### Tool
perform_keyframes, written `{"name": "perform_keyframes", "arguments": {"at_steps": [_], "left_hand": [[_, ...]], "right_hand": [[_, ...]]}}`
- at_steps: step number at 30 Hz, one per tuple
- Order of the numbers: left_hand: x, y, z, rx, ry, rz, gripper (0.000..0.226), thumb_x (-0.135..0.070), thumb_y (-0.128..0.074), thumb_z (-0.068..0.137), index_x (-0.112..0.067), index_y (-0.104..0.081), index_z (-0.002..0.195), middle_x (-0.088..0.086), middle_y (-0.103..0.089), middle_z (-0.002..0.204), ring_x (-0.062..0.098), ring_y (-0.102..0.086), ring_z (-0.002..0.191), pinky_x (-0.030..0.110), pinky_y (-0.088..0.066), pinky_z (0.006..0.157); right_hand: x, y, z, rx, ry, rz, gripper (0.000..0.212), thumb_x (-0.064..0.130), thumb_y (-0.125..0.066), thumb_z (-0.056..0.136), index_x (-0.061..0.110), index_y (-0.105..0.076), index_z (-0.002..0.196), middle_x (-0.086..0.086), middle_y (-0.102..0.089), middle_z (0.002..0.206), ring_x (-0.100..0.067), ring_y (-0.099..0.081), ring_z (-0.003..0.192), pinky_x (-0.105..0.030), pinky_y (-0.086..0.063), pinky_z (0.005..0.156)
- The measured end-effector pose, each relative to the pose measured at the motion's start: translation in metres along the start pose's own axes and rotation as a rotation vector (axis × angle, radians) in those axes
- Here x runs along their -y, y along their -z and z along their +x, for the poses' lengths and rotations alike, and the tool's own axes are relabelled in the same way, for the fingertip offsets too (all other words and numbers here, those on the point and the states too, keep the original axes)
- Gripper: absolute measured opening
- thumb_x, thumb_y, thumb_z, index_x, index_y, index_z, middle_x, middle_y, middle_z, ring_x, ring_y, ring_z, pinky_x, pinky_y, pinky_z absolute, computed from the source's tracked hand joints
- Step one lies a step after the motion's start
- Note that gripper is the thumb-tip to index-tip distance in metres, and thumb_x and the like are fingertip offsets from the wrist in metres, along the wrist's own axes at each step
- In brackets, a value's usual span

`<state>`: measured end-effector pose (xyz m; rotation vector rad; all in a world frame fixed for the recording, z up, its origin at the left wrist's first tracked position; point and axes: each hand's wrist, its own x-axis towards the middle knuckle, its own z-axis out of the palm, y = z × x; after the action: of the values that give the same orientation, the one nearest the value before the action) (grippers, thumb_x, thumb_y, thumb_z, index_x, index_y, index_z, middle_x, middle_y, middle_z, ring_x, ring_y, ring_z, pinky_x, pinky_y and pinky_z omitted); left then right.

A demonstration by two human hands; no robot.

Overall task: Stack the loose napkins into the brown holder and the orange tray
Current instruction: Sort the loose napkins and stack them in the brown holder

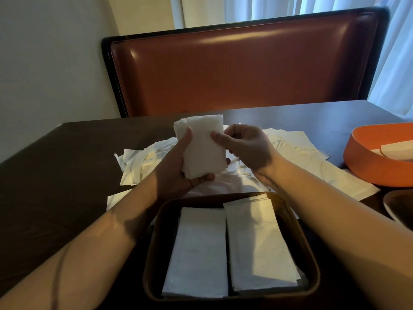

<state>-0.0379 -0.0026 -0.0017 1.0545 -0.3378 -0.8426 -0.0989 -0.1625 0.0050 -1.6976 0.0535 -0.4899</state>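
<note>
I hold a small stack of folded white napkins [202, 146] upright above the table. My left hand [178, 168] grips it from below and the left side, thumb on its face. My right hand [241, 144] pinches its right edge. Below my hands lies the brown holder [154, 253], a square tray with two side-by-side stacks of folded napkins [228, 249] in it. The orange tray [366, 162] sits at the right edge with a napkin or two inside. Loose napkins [297, 151] are spread over the dark table behind my hands.
A brown leather chair back [241, 70] stands across the dark table [55, 175]. A rim of another dark bowl [397, 209] shows at the right, below the orange tray. Curtains hang behind the chair.
</note>
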Motion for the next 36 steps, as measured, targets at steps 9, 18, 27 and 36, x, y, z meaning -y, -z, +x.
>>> {"name": "perform_keyframes", "arguments": {"at_steps": [9,18,27,36], "left_hand": [[0.001,0.002,0.003,-0.008,-0.053,0.017,0.055,-0.05,-0.051,0.081,-0.013,-0.057,0.121,0.012,-0.072,0.094,0.027,-0.072,0.085,0.032,-0.055,0.054],[0.002,0.004,0.006,-0.057,-0.107,0.039,0.036,-0.041,-0.037,0.103,-0.022,-0.063,0.12,0.014,-0.071,0.115,0.028,-0.07,0.103,0.049,-0.055,0.088],[0.003,0.0,0.008,-0.107,-0.387,0.216,0.04,-0.049,-0.038,0.101,-0.024,-0.063,0.121,0.006,-0.071,0.107,0.023,-0.067,0.099,0.047,-0.056,0.084],[-0.004,0.026,0.008,-0.306,-0.579,0.636,0.034,-0.006,-0.064,0.076,-0.012,-0.066,0.109,0.006,-0.069,0.095,0.011,-0.066,0.081,0.022,-0.054,0.068]], "right_hand": [[0.0,-0.005,-0.001,0.022,-0.036,-0.002,0.025,0.023,-0.074,0.087,0.006,-0.062,0.074,0.008,-0.062,0.062,0.004,-0.059,0.056,-0.011,-0.045,0.052],[-0.002,-0.007,0.0,-0.015,-0.086,-0.019,0.035,0.035,-0.072,0.087,0.001,-0.064,0.083,-0.004,-0.067,0.076,-0.001,-0.063,0.06,-0.016,-0.048,0.054],[0.0,-0.01,-0.006,0.305,-0.163,0.055,0.02,0.027,-0.07,0.088,0.008,-0.072,0.095,-0.011,-0.071,0.092,-0.023,-0.068,0.085,-0.035,-0.059,0.076],[-0.026,0.013,0.012,0.072,0.243,-0.44,0.016,0.02,-0.08,0.081,0.019,-0.066,0.088,0.011,-0.065,0.079,0.003,-0.059,0.068,-0.019,-0.051,0.063]]}}
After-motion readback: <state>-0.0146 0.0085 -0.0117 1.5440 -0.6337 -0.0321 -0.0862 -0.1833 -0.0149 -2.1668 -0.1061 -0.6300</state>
